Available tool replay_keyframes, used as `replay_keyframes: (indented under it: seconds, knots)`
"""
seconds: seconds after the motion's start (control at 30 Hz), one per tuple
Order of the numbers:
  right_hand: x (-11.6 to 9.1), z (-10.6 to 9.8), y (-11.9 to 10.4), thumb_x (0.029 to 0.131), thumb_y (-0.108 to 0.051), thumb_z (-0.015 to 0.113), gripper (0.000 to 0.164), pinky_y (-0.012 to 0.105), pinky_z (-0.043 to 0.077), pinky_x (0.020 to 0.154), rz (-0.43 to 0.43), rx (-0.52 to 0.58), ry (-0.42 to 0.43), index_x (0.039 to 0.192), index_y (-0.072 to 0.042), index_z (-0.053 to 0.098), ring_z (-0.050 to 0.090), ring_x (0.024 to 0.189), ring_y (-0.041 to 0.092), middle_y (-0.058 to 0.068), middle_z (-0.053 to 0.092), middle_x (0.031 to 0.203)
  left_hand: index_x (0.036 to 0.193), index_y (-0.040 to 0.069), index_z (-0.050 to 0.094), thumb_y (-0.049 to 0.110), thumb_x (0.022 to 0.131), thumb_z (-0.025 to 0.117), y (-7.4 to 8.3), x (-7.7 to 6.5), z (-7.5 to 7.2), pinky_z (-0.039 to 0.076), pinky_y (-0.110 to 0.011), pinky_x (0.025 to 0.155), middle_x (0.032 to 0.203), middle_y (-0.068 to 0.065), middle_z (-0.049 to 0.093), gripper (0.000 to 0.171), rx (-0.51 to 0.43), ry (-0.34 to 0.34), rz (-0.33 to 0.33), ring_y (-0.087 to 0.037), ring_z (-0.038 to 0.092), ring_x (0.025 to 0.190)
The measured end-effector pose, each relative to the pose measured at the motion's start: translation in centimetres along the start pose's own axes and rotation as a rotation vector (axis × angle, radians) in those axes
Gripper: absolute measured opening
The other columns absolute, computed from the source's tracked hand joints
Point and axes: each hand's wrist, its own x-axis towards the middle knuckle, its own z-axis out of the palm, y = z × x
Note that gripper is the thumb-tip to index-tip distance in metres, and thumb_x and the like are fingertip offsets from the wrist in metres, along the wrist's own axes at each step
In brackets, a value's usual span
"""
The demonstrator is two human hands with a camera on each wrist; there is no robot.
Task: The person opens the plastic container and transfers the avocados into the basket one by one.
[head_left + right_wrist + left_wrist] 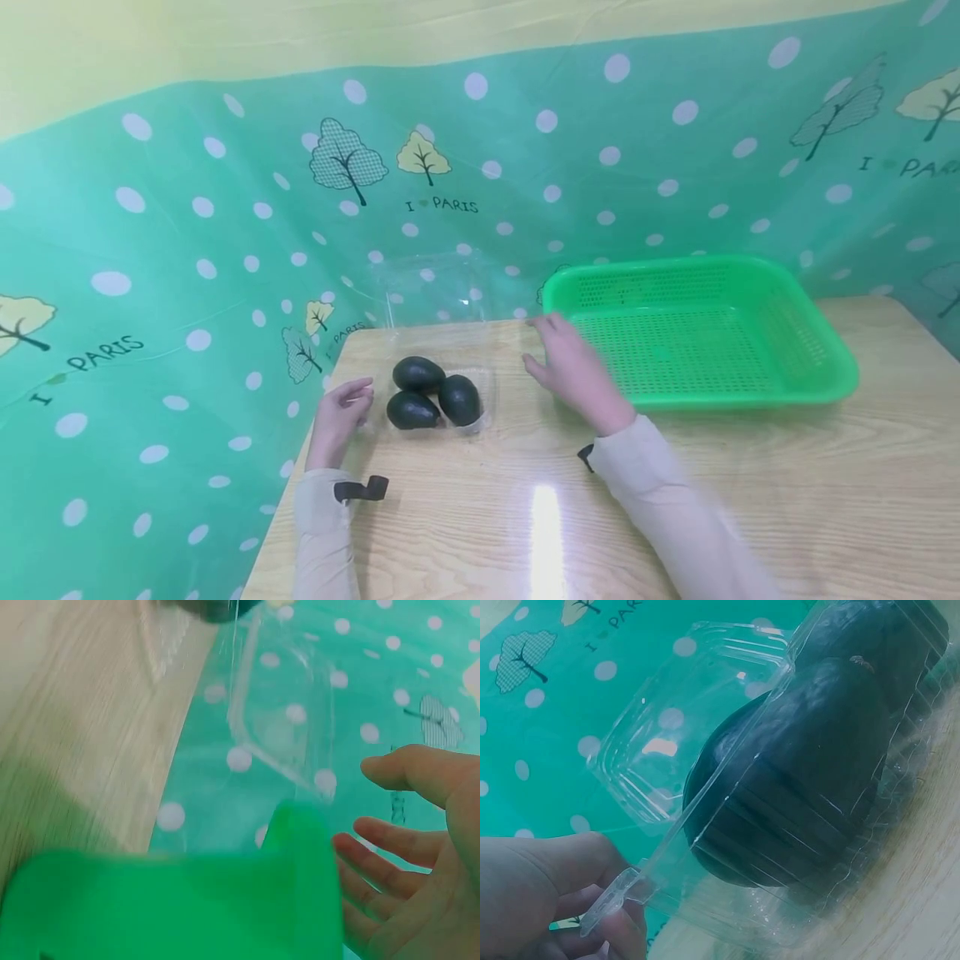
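Observation:
Three dark avocados [418,375] lie in the base of a clear plastic clamshell container [486,392], whose lid [435,292] stands raised at the back. My left hand [341,417] is at the container's left side. In the left wrist view, the left hand [562,892] pinches the clear corner tab of the container between thumb and fingers, beside a large avocado [795,772]. My right hand [573,367], holding nothing, is between the container and a green basket [697,400], over the basket's left edge. Its fingers are spread in the right wrist view.
The green plastic basket has perforated walls and stands at the right rear of the wooden table [465,517]. A green dotted cloth [225,350] hangs along the back and left sides. Black straps [362,488] are around the sleeves.

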Motion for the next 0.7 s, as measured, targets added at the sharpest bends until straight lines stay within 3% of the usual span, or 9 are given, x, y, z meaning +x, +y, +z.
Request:
replay_keyframes:
  seconds: [0.33,0.7]
  knots:
    - [0.1,3.7,-2.1,0.089,-0.02,0.072,0.051,0.039,0.053,0.096,-0.076,-0.022,-0.04,0.132,0.001,0.054,0.059,0.114,0.03,0.016,0.06,0.125,0.139,0.008,0.056,0.018,0.1,0.057,-0.1,0.1,0.0,0.053,-0.02,0.075,0.132,-0.018,0.06,0.04,-0.005,0.003,0.014,-0.014,0.059,0.101]
    - [0.2,5.8,-4.1,0.089,-0.021,0.073,0.053,0.038,0.053,0.097,-0.047,0.015,-0.151,0.134,-0.001,0.054,0.058,0.117,0.028,0.014,0.058,0.128,0.139,0.007,0.056,0.016,0.1,0.058,-0.2,0.0,0.0,0.053,-0.02,0.075,0.131,-0.017,0.061,0.04,-0.008,0.007,0.006,-0.013,0.059,0.1]
